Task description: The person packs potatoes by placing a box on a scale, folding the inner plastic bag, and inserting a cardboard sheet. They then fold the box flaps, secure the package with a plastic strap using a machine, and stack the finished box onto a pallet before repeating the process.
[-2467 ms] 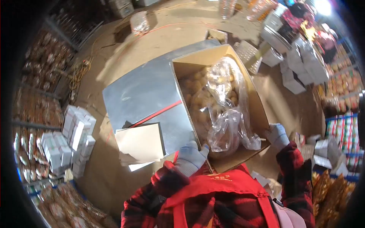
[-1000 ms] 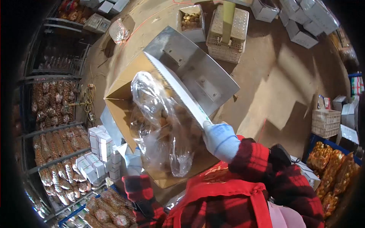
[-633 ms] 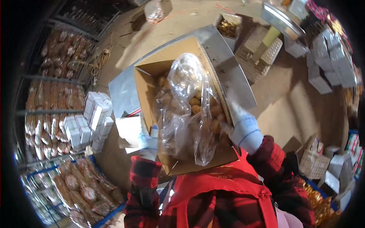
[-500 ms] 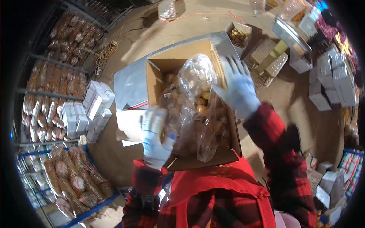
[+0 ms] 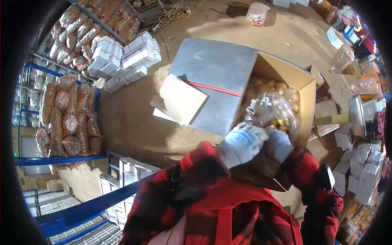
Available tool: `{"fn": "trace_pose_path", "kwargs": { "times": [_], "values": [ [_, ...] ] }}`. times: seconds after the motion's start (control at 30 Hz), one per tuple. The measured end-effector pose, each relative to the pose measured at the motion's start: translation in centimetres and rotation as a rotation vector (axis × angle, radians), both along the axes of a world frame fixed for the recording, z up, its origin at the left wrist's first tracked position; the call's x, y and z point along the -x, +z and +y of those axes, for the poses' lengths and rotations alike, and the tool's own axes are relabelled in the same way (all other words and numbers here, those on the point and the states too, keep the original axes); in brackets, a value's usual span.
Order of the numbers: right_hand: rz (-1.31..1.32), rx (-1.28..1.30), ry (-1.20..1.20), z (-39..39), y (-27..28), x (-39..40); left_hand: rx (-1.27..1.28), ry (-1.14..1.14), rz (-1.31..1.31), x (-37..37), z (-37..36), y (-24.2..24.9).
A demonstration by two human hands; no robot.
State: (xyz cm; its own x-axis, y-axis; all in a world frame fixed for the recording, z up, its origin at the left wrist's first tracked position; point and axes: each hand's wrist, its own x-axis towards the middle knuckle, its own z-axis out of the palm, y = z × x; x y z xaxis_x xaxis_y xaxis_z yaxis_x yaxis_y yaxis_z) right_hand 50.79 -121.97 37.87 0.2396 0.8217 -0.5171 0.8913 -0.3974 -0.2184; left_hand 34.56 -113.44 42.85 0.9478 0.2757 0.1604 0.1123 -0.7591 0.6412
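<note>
An open cardboard box with round, brownish produce in it stands on a grey metal table. Inside lies a clear plastic bag with more of the produce showing through. My left hand, in a white-blue glove, is closed on the near part of the bag. Right beside it, my right hand, gloved the same way, has its fingers curled on the bag's plastic too. The two hands meet over the near half of the box.
White cardboard flaps or sheets lie at the table's left edge. Stacked white boxes and full net sacks stand at the left. A blue rail crosses the lower left. Crates and wrapped boxes are at the right.
The view has turned, so the box now appears farther right. My hands, spread apart at the box's two sides before, have come together and closed on the bag.
</note>
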Motion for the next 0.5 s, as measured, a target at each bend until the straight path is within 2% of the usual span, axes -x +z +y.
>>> {"fn": "trace_pose_path", "kwargs": {
  "times": [0.03, 0.07, 0.1, 0.13, 0.17, 0.2, 0.3, 0.4, 0.5],
  "values": [
    [-0.095, 0.009, 0.203, 1.0, -4.1, -2.1, 0.016, 0.043, -0.156, 1.0, 1.1, 0.8],
    [-0.257, 0.059, 0.301, 3.3, -1.5, -2.2, 0.029, 0.089, -0.309, 2.2, 2.5, 1.7],
    [-0.178, -0.301, 0.116, 2.6, -6.6, -5.6, -0.015, 0.177, -0.333, 3.5, 4.5, 1.1],
    [-0.405, -0.247, 0.096, 5.0, -1.6, -4.1, -0.056, 0.263, -0.357, 5.0, 6.6, -0.2],
    [-0.321, -0.29, 0.146, 6.3, -1.2, -5.4, -0.054, 0.346, -0.266, 6.6, 9.1, -2.5],
    [-0.273, -0.35, 0.064, 6.6, -3.4, -6.8, -0.029, 0.383, -0.286, 7.8, 12.3, -8.2],
    [-0.418, -0.011, -0.017, 9.2, -3.8, -5.2, -0.051, 0.831, 0.374, 10.8, 18.1, -17.0],
    [-0.436, 0.027, -0.092, 9.2, -4.0, -4.9, -0.148, 0.747, 0.605, 8.8, 20.1, -18.9],
    [-0.427, 0.0, -0.142, 8.7, -4.6, -5.0, -0.135, 0.615, 0.792, 8.3, 20.4, -20.0]
  ]
}}
